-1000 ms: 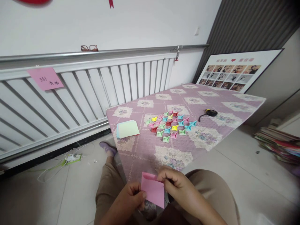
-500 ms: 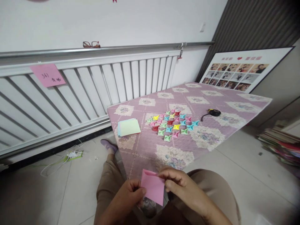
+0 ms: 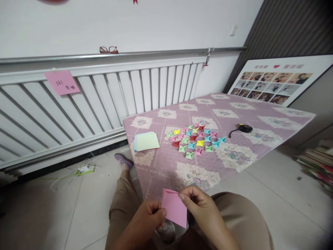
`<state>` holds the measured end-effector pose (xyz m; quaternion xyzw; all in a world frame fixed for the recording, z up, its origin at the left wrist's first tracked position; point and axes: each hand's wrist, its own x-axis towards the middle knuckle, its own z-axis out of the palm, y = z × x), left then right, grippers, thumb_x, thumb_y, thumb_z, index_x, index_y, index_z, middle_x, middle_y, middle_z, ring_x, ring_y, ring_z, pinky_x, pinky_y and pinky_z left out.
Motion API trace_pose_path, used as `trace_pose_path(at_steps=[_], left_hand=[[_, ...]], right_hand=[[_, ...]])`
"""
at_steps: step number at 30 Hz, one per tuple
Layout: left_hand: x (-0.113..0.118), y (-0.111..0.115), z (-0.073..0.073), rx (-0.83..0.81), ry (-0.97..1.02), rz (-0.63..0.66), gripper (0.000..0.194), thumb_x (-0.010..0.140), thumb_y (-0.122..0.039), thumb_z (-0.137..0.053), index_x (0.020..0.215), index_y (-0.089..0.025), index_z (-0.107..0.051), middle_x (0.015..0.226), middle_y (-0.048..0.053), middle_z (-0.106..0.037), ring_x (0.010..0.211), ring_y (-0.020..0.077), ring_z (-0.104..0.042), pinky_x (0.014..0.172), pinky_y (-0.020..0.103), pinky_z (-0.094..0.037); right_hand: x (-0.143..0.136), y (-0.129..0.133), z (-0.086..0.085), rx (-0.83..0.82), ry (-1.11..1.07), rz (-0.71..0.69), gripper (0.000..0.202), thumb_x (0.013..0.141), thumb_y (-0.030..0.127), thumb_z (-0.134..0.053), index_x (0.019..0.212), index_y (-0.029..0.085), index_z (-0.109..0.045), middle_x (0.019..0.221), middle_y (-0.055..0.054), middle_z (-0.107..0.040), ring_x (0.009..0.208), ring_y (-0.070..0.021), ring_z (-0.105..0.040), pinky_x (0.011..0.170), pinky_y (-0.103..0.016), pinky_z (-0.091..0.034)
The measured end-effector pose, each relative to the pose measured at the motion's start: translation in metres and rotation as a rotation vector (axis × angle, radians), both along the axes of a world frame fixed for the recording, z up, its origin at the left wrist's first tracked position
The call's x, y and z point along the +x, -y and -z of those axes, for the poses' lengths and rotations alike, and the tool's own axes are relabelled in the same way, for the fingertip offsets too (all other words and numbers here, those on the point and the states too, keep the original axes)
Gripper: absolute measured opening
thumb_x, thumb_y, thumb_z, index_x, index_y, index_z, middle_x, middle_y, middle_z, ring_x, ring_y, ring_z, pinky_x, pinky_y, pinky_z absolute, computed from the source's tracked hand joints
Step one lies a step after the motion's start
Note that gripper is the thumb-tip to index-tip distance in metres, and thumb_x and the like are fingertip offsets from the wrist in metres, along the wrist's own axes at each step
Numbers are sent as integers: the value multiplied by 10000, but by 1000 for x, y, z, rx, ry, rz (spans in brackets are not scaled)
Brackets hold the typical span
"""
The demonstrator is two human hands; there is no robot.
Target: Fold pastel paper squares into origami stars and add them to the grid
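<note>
A folded sheet of pink paper point(image 3: 174, 208) is held up over my lap, just in front of the table's near edge. My left hand point(image 3: 151, 217) pinches its left side between thumb and fingers. At the top right corner, my right hand point(image 3: 199, 205) grips the paper with thumb and forefinger. The upper edge bows a little, so the layers stand slightly apart there. Farther off on the table lie several small folded paper pieces point(image 3: 193, 138) in green, pink, red, yellow and blue, set in rows. To their left is a stack of coloured paper sheets point(image 3: 147, 141).
The table has a purple flowered tablecloth point(image 3: 161, 166). A black tape measure point(image 3: 245, 128) lies on its right part. Behind stands a white radiator point(image 3: 145, 88) with a pink note point(image 3: 62, 82); glasses point(image 3: 108, 50) rest on the pipe. A power strip point(image 3: 85, 169) is on the floor.
The whole view has shifted slightly. My right thumb has moved up to the paper's top right corner, and the top edges lie closer together.
</note>
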<state>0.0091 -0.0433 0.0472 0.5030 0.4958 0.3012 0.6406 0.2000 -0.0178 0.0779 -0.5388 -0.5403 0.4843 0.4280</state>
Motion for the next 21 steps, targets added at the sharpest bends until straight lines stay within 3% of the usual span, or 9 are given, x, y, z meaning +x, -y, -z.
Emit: trace_pose_path(at_steps=[5,12,15,21], left_hand=[[2,2,-1,16,-17,-26,297,761,-410,-554,592,-169,-511,529,-16,-533,489,102,-441,540,239,-321],[10,5,-8,80,-110,-108,279,767,-372,-510,568,-177,-510,531,-6,-514,522,126,-451,556,252,-337],[11,6,-7,104,-142,-123,280,775,-369,-498,567,-181,-506,537,-5,-522,530,130,-458,558,250,-342],[11,5,-3,134,-169,-136,282,778,-369,-487,563,-186,-497,535,-5,-527,538,134,-459,549,246,-341]], right_hand=[[-8,1,4,3,-116,96,394,648,567,-704,648,202,-553,578,42,-464,556,-114,-419,529,-242,-355],[-24,4,16,-76,-366,253,507,648,539,-738,990,218,-546,637,55,-511,535,-110,-452,501,-228,-369],[-26,4,23,-162,-439,255,553,662,515,-741,1082,214,-541,659,53,-532,542,-112,-468,527,-236,-386],[-27,5,32,-268,-502,148,378,680,532,-720,717,184,-578,568,37,-539,494,-100,-436,495,-225,-339]])
